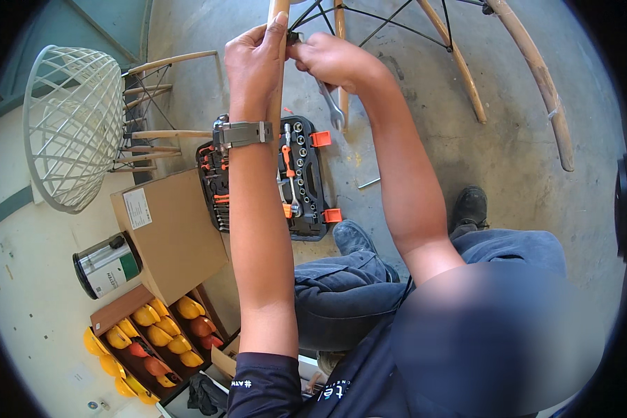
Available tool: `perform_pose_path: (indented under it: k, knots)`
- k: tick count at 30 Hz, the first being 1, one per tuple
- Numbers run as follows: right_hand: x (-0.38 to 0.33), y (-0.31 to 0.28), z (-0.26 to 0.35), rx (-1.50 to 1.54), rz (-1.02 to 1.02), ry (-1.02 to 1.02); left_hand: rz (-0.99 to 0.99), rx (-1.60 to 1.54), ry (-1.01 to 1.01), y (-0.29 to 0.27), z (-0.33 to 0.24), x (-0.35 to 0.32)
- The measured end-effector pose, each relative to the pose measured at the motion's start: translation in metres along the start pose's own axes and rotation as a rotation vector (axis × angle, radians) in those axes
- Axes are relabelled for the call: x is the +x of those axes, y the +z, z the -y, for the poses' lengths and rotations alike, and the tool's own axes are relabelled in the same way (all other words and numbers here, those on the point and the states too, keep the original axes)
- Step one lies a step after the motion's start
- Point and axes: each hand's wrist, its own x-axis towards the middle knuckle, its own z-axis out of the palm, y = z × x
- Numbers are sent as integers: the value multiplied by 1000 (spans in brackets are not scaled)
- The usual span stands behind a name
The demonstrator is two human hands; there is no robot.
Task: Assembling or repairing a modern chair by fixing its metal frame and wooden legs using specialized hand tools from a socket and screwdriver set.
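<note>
Navy short sleeves (pixel 265 380), grey wristwatch (pixel 240 134), blue trousers (pixel 341 296), black shoes (pixel 470 207).

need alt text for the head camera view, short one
A person's left hand grips a pale wooden chair leg while the right hand holds a silver metal spanner at its top. On the concrete floor below lie an open black socket set case and a brown cardboard box.

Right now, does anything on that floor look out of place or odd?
Yes: the white wire chair lies tipped on its side, legs pointing sideways. A small metal rod lies loose on the concrete beside the open socket set case. No spills or breakage are visible.
</note>
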Motion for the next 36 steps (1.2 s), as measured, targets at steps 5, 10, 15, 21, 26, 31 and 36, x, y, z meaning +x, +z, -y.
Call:
perform_pose_path:
  k: [5,10,15,21,26,31,36]
  knots:
    - [4,-5,9,-33,88,-3,-12,57,-10,-4,2,-1]
    - [20,3,-9,-92,119,-41,38,-22,-70,-3,-7,-3]
    - [49,27,-38,-74,48,-138,-34,95,7,-4,8,4]
    - [70,66,-62,-479,-807,-517,-79,168,25,1,1,-2]
    - [69,67,-67,-402,-945,-480,-121,249,36,-2,4,-5]
    - [78,48,-71,-255,-976,-280,-88,280,41,2,0,-2]
    - [55,34,-80,-288,-593,-301,-136,270,82,-2,4,-4]
